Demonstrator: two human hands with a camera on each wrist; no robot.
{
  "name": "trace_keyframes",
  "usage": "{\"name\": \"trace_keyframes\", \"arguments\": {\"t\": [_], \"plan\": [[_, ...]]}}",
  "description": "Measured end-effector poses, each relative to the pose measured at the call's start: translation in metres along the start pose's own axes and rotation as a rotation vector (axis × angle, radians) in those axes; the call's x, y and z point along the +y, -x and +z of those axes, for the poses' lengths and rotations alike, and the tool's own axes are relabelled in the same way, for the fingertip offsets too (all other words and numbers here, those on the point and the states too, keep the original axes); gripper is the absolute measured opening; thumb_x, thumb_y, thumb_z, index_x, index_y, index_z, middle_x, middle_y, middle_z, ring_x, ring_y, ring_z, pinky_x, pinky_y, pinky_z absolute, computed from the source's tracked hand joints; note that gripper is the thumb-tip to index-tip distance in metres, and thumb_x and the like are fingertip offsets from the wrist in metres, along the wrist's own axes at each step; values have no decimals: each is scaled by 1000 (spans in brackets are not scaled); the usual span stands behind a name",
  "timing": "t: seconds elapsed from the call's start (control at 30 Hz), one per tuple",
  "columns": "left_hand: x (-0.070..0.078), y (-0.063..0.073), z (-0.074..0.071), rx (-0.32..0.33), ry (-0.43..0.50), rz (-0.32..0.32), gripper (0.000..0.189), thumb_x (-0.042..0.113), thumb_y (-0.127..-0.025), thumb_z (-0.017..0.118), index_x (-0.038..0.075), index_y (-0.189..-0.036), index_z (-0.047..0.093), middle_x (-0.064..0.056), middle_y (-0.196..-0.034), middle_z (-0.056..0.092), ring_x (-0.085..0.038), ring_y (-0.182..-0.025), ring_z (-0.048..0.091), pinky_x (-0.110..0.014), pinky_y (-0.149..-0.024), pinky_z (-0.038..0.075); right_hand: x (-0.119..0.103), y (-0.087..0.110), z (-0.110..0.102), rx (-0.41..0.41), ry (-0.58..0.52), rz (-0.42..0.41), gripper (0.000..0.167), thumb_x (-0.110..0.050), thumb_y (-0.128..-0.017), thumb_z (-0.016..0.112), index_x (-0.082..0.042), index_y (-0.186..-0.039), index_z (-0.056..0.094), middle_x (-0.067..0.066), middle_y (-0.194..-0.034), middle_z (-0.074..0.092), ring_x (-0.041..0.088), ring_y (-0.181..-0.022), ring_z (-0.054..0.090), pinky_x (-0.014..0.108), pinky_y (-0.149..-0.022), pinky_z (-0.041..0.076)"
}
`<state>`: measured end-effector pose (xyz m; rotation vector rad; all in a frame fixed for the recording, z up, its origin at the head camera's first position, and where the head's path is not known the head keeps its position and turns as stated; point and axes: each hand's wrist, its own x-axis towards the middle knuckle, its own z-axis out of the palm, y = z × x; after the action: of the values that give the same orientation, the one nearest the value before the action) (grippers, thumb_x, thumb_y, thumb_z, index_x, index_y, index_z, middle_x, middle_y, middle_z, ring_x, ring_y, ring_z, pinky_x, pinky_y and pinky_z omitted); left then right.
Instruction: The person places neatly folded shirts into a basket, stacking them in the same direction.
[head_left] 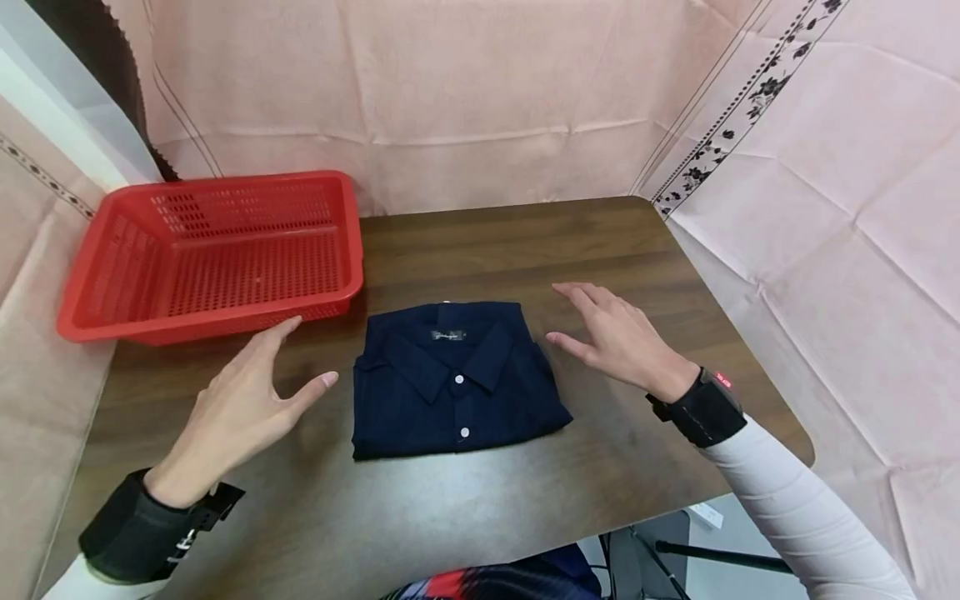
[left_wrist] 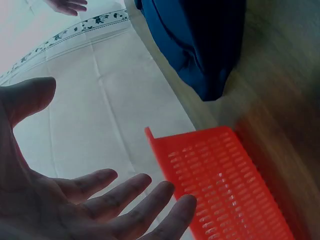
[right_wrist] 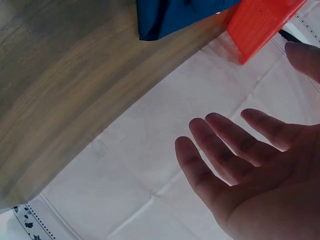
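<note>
A navy shirt (head_left: 420, 408) lies folded on the wooden table, collar and white buttons facing up. To its left my left hand (head_left: 243, 408) hovers with the thumb spread from the fingers, near the front edge of the red basket. On the shirt's other side is my right hand (head_left: 618, 342), fingers extended and apart from the cloth. Both hands hold nothing. The left wrist view shows the left palm (left_wrist: 95, 210) beside the basket, and the right wrist view shows the right palm (right_wrist: 270, 175) with the shirt (right_wrist: 175, 17) beyond it.
A red perforated plastic basket (head_left: 255, 267) stands at the table's back left, with nothing inside. Pale cloth (head_left: 480, 100) hangs behind the brown table (head_left: 480, 517). Below the table's right front are a chair-like grey object and dark legs (head_left: 720, 557).
</note>
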<state>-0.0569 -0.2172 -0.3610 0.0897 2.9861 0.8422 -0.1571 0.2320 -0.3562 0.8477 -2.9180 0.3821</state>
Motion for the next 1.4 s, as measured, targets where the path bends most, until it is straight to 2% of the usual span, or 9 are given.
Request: {"name": "trace_keyframes", "arguments": {"t": [0.23, 0.47, 0.6, 0.77, 0.93, 1.13, 1.4], "plan": [[-2, -6, 10, -19, 61, 11, 94, 59, -98, 68, 3, -164, 31, -31, -160, 42, -52, -142, 44, -78, -108, 38, 0, -3, 7, -14, -20, 29, 73, -44, -98, 75, -6, -155, 49, 23, -146, 60, 42, -129, 62, 60, -94, 57], [-9, -17, 29, -124, 179, 1, 90, 55, -102, 64, 0, -164, 29, -30, -161, 40, -51, -137, 51, -70, -105, 48, -2, -10, 20, -72, -23, 84, 81, -48, -98, 74, -3, -157, 44, 28, -146, 59, 45, -127, 63, 61, -93, 58], [-9, -23, 36, -143, 207, -10, 90, 57, -103, 63, 1, -164, 28, -29, -163, 37, -51, -133, 54, -68, -103, 51, -3, -13, 27, -93, -19, 98, 82, -50, -98, 73, -2, -157, 44, 29, -147, 58, 45, -128, 62, 61, -94, 58], [-8, -32, 43, -161, 237, -33, 90, 57, -103, 63, 3, -165, 28, -29, -162, 39, -50, -136, 53, -68, -106, 49, -4, -15, 33, -108, -23, 106, 83, -52, -98, 73, -1, -157, 44, 28, -146, 58, 44, -127, 63, 60, -95, 58], [-5, -40, 52, -187, 263, -54, 90, 55, -103, 63, 3, -165, 25, -31, -162, 37, -50, -143, 44, -70, -110, 44, -7, -18, 43, -130, -36, 135, 84, -54, -98, 71, -1, -157, 46, 27, -147, 59, 42, -126, 65, 58, -94, 59], [-3, -48, 62, -215, 291, -86, 91, 51, -104, 63, 0, -166, 20, -34, -162, 33, -52, -147, 40, -70, -112, 42, -9, -21, 57, -146, -69, 208, 85, -58, -100, 67, 3, -155, 47, 28, -147, 59, 42, -125, 66, 58, -95, 59], [-2, -52, 72, -295, 420, -133, 86, 51, -108, 57, 1, -166, 19, -31, -165, 32, -50, -148, 39, -67, -116, 39, -10, -23, 67, -231, -123, 320, 94, -63, -100, 62, 9, -157, 39, 35, -150, 52, 47, -129, 61, 59, -105, 53]]}}
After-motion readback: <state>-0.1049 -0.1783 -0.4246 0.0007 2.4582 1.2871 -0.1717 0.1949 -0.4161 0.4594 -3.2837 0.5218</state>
